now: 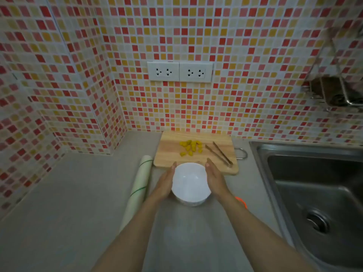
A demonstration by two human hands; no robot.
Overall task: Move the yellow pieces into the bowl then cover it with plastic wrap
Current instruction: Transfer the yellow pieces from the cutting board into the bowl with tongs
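Two hands flank the white bowl (190,183): your left hand (164,184) lies flat against its left side and your right hand (215,179) against its right, fingers straight and extended, palms facing inward. Neither hand curls around anything; they press or rest at the bowl's wall, and whether they bear its weight you cannot tell from this view. The bowl is empty and sits on the grey bench (68,203), its far rim just at the near edge of the wooden cutting board (169,154). On that board, well beyond your fingertips, the yellow pieces (191,147) lie in a loose cluster toward the middle. A pair of tongs (220,154) rests on the board's right part, angled toward your right hand. Left of your left hand, the roll of plastic wrap (138,187) lies on the bench, running away from you beside the board's left corner. A bit of orange (241,202) shows just behind your right wrist. Further right sits the steel sink (314,193), and the mosaic wall behind carries two sockets (179,72).
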